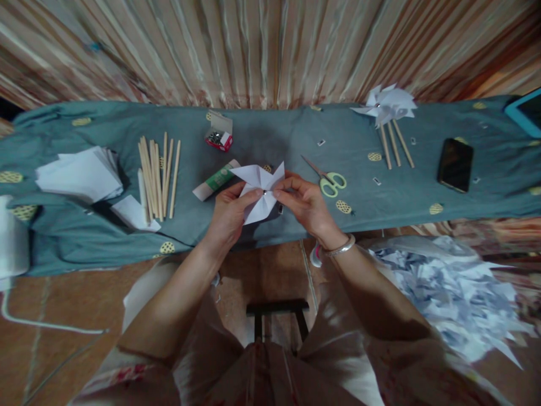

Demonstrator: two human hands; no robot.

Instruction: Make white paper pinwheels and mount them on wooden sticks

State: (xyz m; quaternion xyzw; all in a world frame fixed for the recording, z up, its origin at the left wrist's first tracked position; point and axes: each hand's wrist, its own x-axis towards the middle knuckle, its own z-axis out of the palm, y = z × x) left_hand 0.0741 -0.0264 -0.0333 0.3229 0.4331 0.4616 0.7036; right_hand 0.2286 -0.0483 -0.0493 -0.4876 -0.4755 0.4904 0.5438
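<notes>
A white paper pinwheel [258,176] with a shiny metal pin at its centre is held between my two hands, above the cloth. My left hand [230,210] grips its left side, thumb close to the pin. On the other side, my right hand [305,202] pinches the paper with thumb and forefinger just right of the pin. The fingertips behind the paper are hidden. Left of my left hand lies a green and white tube [216,179], partly behind the paper. Scissors with pale green handles [332,184] lie beyond my right hand.
Wooden sticks [154,177] and stacked white paper [80,173] lie left. A small open box of pins [219,135] stands behind. Finished pinwheels on sticks [386,110], a phone [455,164] and a blue-edged tablet [524,113] lie right. A bag of paper pieces [456,293] sits below.
</notes>
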